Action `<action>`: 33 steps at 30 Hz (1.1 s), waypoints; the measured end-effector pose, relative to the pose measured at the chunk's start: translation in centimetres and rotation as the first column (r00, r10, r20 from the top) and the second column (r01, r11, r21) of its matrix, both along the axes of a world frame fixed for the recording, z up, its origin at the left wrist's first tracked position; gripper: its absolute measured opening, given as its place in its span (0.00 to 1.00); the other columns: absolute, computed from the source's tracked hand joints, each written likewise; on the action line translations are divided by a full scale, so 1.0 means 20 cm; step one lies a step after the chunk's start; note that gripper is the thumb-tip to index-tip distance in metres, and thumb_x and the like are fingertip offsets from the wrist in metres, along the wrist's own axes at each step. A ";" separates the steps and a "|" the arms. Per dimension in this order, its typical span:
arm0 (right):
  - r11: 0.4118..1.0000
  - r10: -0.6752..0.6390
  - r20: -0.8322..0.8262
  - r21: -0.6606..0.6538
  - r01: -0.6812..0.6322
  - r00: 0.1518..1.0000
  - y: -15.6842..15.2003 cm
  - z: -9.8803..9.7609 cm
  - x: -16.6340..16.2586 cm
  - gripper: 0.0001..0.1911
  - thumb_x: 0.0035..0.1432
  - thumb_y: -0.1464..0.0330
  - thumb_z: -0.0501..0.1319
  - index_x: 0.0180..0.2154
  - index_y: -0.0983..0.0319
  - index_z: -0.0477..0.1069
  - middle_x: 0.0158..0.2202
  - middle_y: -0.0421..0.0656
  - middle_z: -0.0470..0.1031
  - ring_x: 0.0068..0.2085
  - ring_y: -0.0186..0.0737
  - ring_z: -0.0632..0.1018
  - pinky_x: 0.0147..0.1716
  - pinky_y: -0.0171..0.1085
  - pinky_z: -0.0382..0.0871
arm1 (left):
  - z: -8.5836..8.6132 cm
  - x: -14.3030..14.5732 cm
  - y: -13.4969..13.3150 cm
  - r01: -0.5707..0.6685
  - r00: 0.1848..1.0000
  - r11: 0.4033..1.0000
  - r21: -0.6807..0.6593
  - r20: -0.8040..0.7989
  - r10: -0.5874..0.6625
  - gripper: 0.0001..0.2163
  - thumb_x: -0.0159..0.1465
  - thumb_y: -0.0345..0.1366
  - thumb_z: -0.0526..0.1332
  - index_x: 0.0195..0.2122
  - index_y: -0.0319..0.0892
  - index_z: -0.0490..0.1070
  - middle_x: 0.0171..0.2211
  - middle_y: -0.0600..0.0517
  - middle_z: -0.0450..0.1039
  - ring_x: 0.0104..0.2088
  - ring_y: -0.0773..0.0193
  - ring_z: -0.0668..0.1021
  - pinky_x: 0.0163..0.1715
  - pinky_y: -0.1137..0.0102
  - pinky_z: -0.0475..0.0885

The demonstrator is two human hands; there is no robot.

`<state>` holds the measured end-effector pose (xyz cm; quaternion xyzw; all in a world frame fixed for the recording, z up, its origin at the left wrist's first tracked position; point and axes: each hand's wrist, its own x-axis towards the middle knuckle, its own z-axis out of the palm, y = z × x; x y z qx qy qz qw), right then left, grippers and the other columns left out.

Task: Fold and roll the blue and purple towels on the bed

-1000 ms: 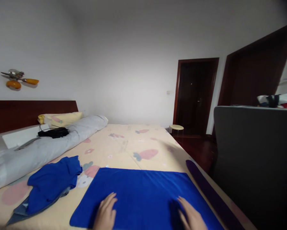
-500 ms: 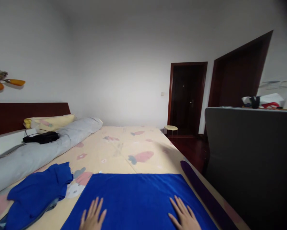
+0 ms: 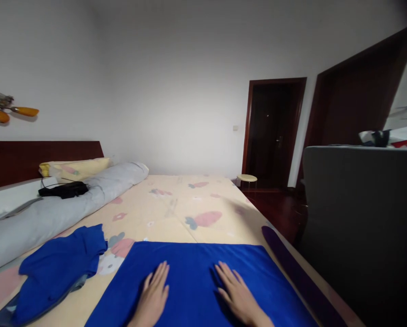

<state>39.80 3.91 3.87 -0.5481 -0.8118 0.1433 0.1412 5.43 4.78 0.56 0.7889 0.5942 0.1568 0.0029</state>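
Observation:
A bright blue towel (image 3: 196, 259) lies spread flat on the bed (image 3: 176, 209), near its front edge. My left hand (image 3: 154, 295) rests palm down on the towel's middle, fingers stretched out. My right hand (image 3: 237, 295) lies flat on the towel just to the right of it, fingers spread. Neither hand holds anything. A crumpled blue cloth (image 3: 58, 268) sits on the bed to the left of the towel, over a grey-blue piece of fabric.
A rolled grey duvet (image 3: 63, 209) runs along the left, with a black pouch (image 3: 64, 189) on it and a yellow pillow (image 3: 74, 167) behind. A grey upholstered piece (image 3: 363, 218) stands right of the bed. A small stool (image 3: 247, 178) stands by the dark doorway (image 3: 273, 131).
Both hands have slid inward from the towel's sides toward its middle, staying flat. The camera view has shifted slightly.

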 end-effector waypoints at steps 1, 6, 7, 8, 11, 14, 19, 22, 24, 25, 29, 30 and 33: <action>0.998 0.053 -0.016 -0.035 -0.054 0.998 0.05 0.02 -0.14 0.35 0.64 0.47 0.41 0.67 0.54 0.43 0.70 0.42 0.42 0.70 0.43 0.47 0.67 0.52 0.42 | 0.01 0.14 0.05 0.067 0.998 0.997 -0.039 0.019 -0.066 0.26 0.68 0.35 0.42 0.69 0.49 0.45 0.69 0.53 0.45 0.68 0.62 0.53 0.64 0.58 0.53; 0.992 0.111 -0.022 -0.056 -0.112 0.994 0.32 -0.01 -0.37 0.37 0.63 0.46 0.41 0.67 0.57 0.48 0.70 0.46 0.45 0.70 0.45 0.49 0.67 0.52 0.43 | 0.03 0.44 0.33 0.104 0.994 0.973 -0.205 -0.005 -0.108 0.27 0.68 0.41 0.44 0.69 0.45 0.47 0.70 0.50 0.43 0.69 0.58 0.50 0.66 0.53 0.48; 0.997 0.067 0.005 -0.037 -0.067 0.998 0.36 -0.03 -0.31 0.37 0.62 0.44 0.41 0.66 0.55 0.50 0.70 0.46 0.46 0.69 0.45 0.49 0.67 0.53 0.43 | 0.03 0.39 0.38 0.052 0.998 0.978 -0.203 -0.018 -0.057 0.27 0.68 0.44 0.44 0.68 0.46 0.49 0.70 0.49 0.43 0.69 0.56 0.50 0.65 0.51 0.48; 1.000 0.001 0.035 -0.014 -0.001 0.999 0.40 -0.04 -0.22 0.37 0.62 0.43 0.41 0.66 0.54 0.51 0.69 0.45 0.47 0.69 0.46 0.50 0.67 0.53 0.43 | 0.04 0.30 0.43 -0.014 0.999 0.981 -0.191 -0.031 0.009 0.27 0.68 0.46 0.43 0.68 0.47 0.49 0.70 0.49 0.44 0.69 0.55 0.51 0.65 0.49 0.47; 0.969 -0.246 0.109 0.046 0.242 0.963 0.46 -0.09 0.15 0.38 0.61 0.42 0.40 0.65 0.55 0.52 0.69 0.45 0.49 0.69 0.46 0.51 0.66 0.53 0.43 | 0.04 -0.05 0.54 -0.239 0.970 0.955 -0.175 -0.083 0.228 0.28 0.68 0.48 0.41 0.68 0.47 0.49 0.70 0.49 0.44 0.69 0.55 0.50 0.65 0.48 0.46; 0.901 -0.434 0.145 0.054 0.431 0.889 0.51 -0.15 0.50 0.39 0.61 0.43 0.40 0.66 0.55 0.50 0.70 0.45 0.48 0.69 0.45 0.50 0.66 0.53 0.44 | 0.02 -0.38 0.60 -0.360 0.932 0.917 -0.173 -0.116 0.344 0.28 0.68 0.48 0.41 0.68 0.47 0.48 0.70 0.50 0.43 0.69 0.56 0.49 0.65 0.49 0.45; 0.819 -0.568 0.216 0.052 0.572 0.794 0.57 -0.27 0.76 0.40 0.60 0.45 0.42 0.67 0.58 0.45 0.70 0.46 0.46 0.70 0.45 0.48 0.67 0.51 0.43 | -0.03 -0.60 0.65 -0.463 0.886 0.869 -0.172 -0.128 0.446 0.29 0.68 0.51 0.41 0.68 0.48 0.47 0.70 0.50 0.42 0.69 0.57 0.48 0.64 0.49 0.45; 0.812 -0.579 0.248 0.096 0.575 0.776 0.57 -0.28 0.78 0.41 0.60 0.44 0.41 0.67 0.59 0.46 0.70 0.46 0.48 0.70 0.45 0.49 0.67 0.50 0.44 | -0.01 -0.59 0.64 -0.482 0.874 0.860 -0.166 -0.156 0.460 0.30 0.68 0.51 0.41 0.68 0.47 0.47 0.70 0.49 0.43 0.69 0.57 0.49 0.65 0.49 0.45; 0.812 -0.582 0.294 0.149 0.565 0.759 0.56 -0.25 0.76 0.40 0.60 0.47 0.42 0.67 0.62 0.48 0.69 0.48 0.51 0.69 0.47 0.51 0.67 0.50 0.44 | 0.04 -0.56 0.64 -0.490 0.866 0.858 -0.155 -0.204 0.457 0.29 0.68 0.49 0.41 0.68 0.45 0.50 0.70 0.46 0.46 0.69 0.53 0.51 0.64 0.46 0.45; 0.814 -0.580 0.318 0.185 0.551 0.750 0.56 -0.23 0.73 0.39 0.60 0.49 0.44 0.66 0.65 0.51 0.68 0.50 0.53 0.69 0.49 0.53 0.67 0.51 0.43 | 0.07 -0.53 0.63 -0.489 0.863 0.860 -0.144 -0.226 0.452 0.28 0.67 0.46 0.42 0.67 0.43 0.51 0.69 0.44 0.48 0.69 0.51 0.52 0.63 0.43 0.44; 0.862 -0.501 0.288 0.254 0.439 0.816 0.56 -0.12 0.39 0.34 0.58 0.65 0.47 0.65 0.69 0.53 0.68 0.52 0.52 0.68 0.49 0.54 0.67 0.52 0.42 | 0.13 -0.21 0.62 -0.375 0.907 0.923 -0.089 -0.243 0.345 0.29 0.62 0.33 0.46 0.66 0.36 0.54 0.68 0.41 0.49 0.69 0.51 0.50 0.65 0.48 0.40; 0.889 -0.448 0.245 0.221 0.400 0.860 0.56 -0.10 0.25 0.34 0.58 0.67 0.46 0.65 0.69 0.52 0.68 0.50 0.50 0.69 0.47 0.53 0.67 0.50 0.44 | 0.13 -0.09 0.62 -0.306 0.931 0.948 -0.083 -0.232 0.281 0.30 0.62 0.32 0.47 0.67 0.36 0.53 0.69 0.44 0.47 0.69 0.56 0.49 0.66 0.54 0.40; 0.976 -0.200 0.129 0.107 0.187 0.971 0.57 -0.06 -0.21 0.35 0.57 0.70 0.45 0.66 0.65 0.49 0.69 0.45 0.47 0.69 0.40 0.50 0.67 0.45 0.45 | 0.06 0.33 0.61 0.011 0.991 0.996 -0.091 -0.134 -0.023 0.29 0.63 0.32 0.44 0.68 0.42 0.49 0.70 0.56 0.44 0.69 0.68 0.47 0.67 0.68 0.40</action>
